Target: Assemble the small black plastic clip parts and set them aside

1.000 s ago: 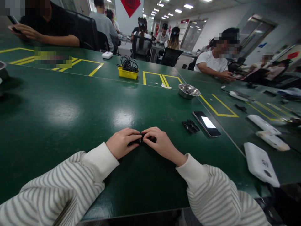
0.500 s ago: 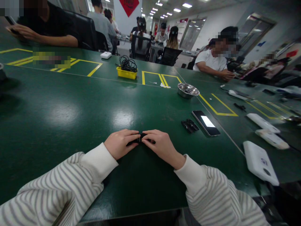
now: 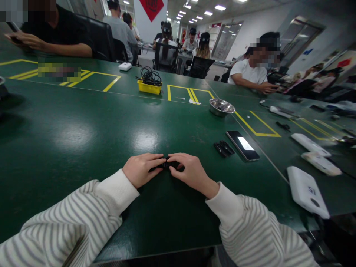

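Observation:
My left hand (image 3: 140, 170) is closed on a small black part (image 3: 167, 164), its thumb below and its fingers above. From the other side my right hand (image 3: 189, 170) grips the same part between thumb and fingers. The part lies low over the green table, mostly covered by my fingers, so its kind cannot be made out. Right of my hands lie several small, shiny black pieces (image 3: 224, 148), side by side. Close by them is a phone (image 3: 232, 138) with a white patch lit on its screen.
A steel bowl (image 3: 221, 107) with dark contents stands beyond the phone. Farther back, a yellow bin (image 3: 149, 88) holds tangled black cables. White devices (image 3: 307, 191) lie at the right on the green table (image 3: 83, 159). People sit across and to the sides.
My right thumb has moved slightly down and apart from the fingers, showing more of the black part. My left hand has hardly moved.

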Demonstrator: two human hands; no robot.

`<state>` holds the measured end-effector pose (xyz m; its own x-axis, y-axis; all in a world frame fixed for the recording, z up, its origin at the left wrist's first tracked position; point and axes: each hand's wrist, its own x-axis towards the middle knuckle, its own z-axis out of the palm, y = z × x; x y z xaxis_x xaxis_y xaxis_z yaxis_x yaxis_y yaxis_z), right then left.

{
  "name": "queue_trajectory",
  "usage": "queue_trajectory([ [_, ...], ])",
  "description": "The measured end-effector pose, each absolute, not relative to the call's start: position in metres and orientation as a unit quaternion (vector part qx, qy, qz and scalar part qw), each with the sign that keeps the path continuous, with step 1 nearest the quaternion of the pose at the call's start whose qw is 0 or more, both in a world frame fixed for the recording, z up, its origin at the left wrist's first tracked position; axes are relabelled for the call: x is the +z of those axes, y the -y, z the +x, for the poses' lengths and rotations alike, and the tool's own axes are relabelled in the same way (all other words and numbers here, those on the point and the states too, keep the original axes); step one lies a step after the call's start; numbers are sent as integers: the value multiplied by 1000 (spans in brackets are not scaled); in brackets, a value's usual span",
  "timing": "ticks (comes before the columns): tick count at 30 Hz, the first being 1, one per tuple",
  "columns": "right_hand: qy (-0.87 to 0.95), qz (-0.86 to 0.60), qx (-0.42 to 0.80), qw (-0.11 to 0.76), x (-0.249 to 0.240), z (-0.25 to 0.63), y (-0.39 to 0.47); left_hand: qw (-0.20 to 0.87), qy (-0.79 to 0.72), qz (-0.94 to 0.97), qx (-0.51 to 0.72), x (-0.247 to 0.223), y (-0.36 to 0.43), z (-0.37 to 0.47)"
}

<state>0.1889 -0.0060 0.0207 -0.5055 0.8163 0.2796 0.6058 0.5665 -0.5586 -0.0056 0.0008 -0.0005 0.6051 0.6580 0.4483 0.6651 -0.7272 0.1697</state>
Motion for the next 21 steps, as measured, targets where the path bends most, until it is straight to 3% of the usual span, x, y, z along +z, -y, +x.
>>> queue_trajectory([
  [12, 823, -468, 143, 287, 14, 185, 2, -3, 387, -883, -267, -6, -6, 1],
  [21, 794, -518, 83, 307, 10, 222, -2, -2, 375, -893, -249, -7, -21, 54],
])
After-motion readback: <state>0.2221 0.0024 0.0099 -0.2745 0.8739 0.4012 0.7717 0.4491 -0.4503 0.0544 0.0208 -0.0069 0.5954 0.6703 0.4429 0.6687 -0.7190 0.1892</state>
